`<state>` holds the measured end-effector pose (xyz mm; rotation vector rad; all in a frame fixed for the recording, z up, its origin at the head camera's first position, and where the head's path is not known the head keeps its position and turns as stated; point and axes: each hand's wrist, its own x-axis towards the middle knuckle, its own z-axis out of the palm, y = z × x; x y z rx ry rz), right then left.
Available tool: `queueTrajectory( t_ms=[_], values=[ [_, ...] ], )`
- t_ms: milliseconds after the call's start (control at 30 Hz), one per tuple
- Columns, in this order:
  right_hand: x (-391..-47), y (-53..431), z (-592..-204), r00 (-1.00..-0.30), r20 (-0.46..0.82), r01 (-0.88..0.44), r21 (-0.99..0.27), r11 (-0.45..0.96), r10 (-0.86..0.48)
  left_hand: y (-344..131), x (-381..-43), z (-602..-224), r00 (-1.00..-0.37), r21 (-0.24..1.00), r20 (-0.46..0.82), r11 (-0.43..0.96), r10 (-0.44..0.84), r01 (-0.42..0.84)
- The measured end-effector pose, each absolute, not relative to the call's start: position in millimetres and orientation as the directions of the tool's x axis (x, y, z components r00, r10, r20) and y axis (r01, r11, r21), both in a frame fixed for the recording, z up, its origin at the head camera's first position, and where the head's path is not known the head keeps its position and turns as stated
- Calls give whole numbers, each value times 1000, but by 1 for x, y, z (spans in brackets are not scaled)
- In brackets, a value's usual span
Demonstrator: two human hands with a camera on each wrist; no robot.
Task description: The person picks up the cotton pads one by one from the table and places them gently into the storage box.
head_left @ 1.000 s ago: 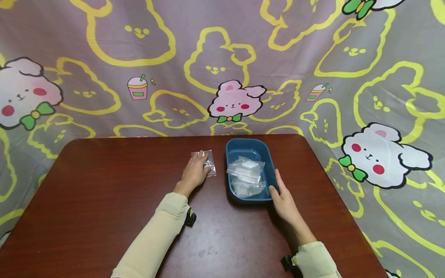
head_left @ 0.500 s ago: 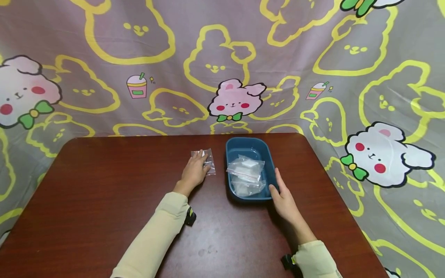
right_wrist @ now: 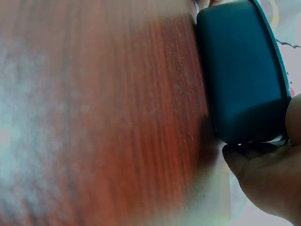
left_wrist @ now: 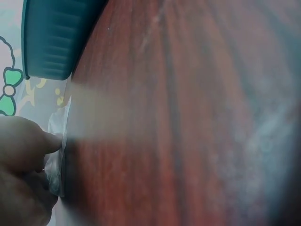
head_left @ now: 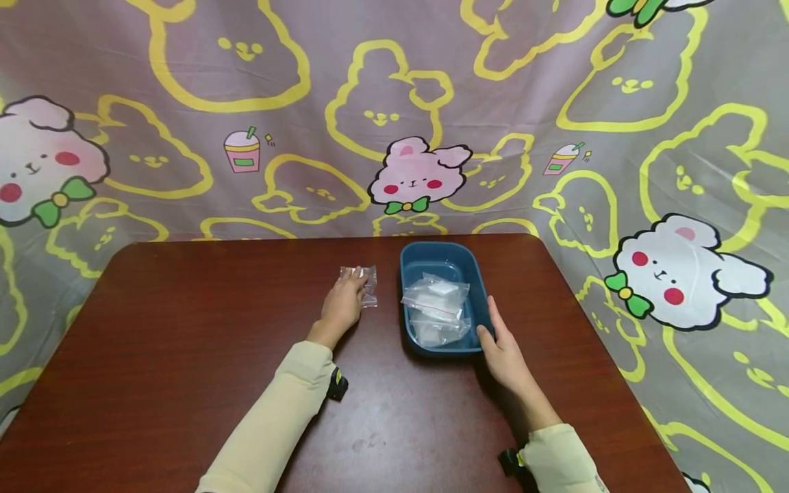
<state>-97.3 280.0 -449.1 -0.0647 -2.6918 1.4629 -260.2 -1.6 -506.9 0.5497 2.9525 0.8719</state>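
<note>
My left hand (head_left: pixel 340 302) lies over a small clear zip bag (head_left: pixel 370 299) on the table, left of a blue plastic bin (head_left: pixel 444 249). In the left wrist view the thumb and a finger grip that bag (left_wrist: pixel 56 155); something white shows inside it, its kind unclear. My right hand (head_left: pixel 508 357) holds the bin at its near right corner, thumb by the rim and fingers along the outer side. From the right wrist view, the bin's dark wall (right_wrist: pixel 244 70) sits between thumb and fingers. Several clear zip bags (head_left: pixel 436 301) with white contents lie piled inside the bin.
The dark reddish wooden table (head_left: pixel 185 356) has rounded far corners. A patterned cloth (head_left: pixel 277 82) hangs behind it and along its right side. Black wrist cameras (head_left: pixel 337 385) sit at both cuffs.
Under my left hand the zip bag has shifted slightly left, its right edge drawn in toward the fingers. The right hand and the bin have stayed in place.
</note>
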Motion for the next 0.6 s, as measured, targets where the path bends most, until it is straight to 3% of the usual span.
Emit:
queueTrajectory(
  t_ms=[333, 600],
  values=[
    [-97, 280, -448, -997, 40, 6, -841, 542, 73, -5, -258, -510, -940, 519, 195, 784, 279, 340],
    [-96, 280, -447, -996, 56, -8, -842, 540, 71, -7, -256, -510, -949, 534, 181, 785, 259, 316]
  ],
)
